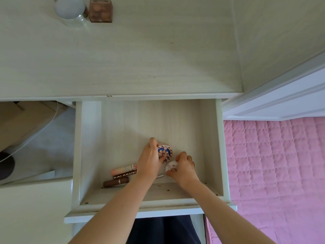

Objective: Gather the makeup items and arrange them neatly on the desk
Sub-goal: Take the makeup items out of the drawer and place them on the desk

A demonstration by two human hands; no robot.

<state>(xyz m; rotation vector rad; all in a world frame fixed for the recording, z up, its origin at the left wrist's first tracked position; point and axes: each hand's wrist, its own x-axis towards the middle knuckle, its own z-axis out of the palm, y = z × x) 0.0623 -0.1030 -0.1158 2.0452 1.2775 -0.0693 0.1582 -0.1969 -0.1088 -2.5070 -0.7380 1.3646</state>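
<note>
Both my hands are inside the open drawer [88, 155] below the desk top [123, 59]. My left hand [149, 161] grips a round compact with a blue and white flower pattern [165, 151]. My right hand [184, 167] grips a smaller round white jar with a flower print [171, 166]. On the drawer floor, left of my left hand, lie a pink tube [123, 169], a brown stick with white letters [124, 175] and a brown tube with a silver ring [116, 182]. A thin silver piece [159, 176] shows between my wrists.
At the back left of the desk top stand a clear bottle with a round frosted cap [70, 9] and a brown cube-shaped bottle [100, 11]. A pink quilted bed cover [274, 164] lies to the right. A cardboard box [21, 120] and a white cable [44, 127] are under the desk on the left.
</note>
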